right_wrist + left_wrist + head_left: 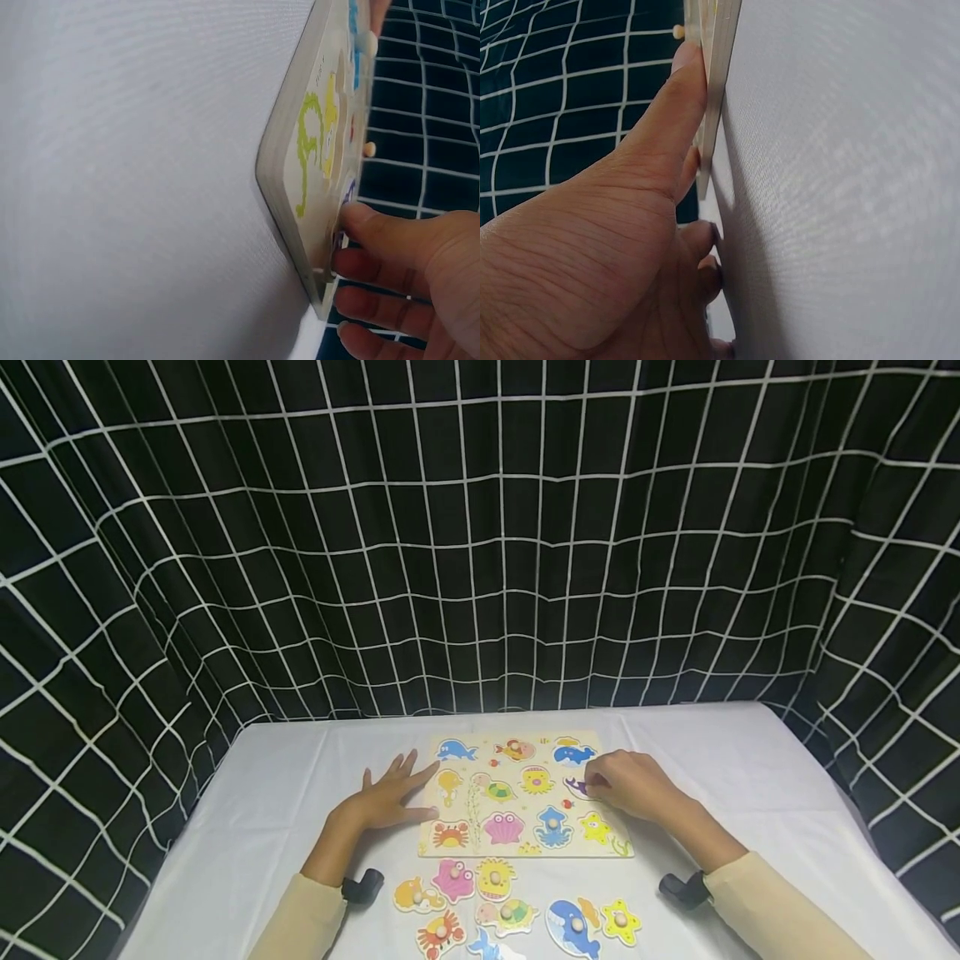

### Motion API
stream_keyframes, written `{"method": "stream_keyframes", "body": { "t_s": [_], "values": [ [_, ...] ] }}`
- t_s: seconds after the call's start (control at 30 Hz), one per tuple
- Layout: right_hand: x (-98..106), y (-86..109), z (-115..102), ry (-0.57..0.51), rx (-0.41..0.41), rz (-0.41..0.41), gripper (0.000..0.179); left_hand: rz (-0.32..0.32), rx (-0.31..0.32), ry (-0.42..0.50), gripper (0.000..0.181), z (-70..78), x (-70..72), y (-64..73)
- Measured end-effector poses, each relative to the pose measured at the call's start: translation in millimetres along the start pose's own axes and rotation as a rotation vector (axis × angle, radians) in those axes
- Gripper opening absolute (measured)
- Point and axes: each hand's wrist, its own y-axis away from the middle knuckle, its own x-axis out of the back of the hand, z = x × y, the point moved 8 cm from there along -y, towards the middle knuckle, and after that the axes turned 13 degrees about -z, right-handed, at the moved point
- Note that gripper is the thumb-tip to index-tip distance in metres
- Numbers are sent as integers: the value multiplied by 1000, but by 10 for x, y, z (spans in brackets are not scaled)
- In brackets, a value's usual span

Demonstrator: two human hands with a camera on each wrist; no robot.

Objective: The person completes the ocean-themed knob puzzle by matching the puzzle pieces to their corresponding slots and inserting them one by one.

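A wooden peg puzzle board (457,802) with sea-animal pictures lies flat on the table. My left hand (390,797) is at its left edge with fingers spread, and the thumb (681,90) lies along the board's edge. At the board's right side, my right hand (630,783) pinches a purple sea-animal puzzle piece (576,787), partly hidden by the fingers, at the middle-row spot. Below it to the left, a blue squid piece (553,831) with a round knob sits in the board.
Loose knobbed pieces lie in front of the board: a pink shell (465,885), a crab (431,941), a turtle (521,917), a blue whale (562,927), a yellow starfish (628,933) and several others. A black curtain (517,568) with white grid lines surrounds the white-covered table (705,760).
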Motion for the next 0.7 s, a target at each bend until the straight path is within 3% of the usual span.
{"method": "stream_keyframes", "body": {
  "t_s": [0.7],
  "values": [
    [-36,-1,58,-68,-49,16,12,9,-8,4,86,3,10,-3]
  ]
}}
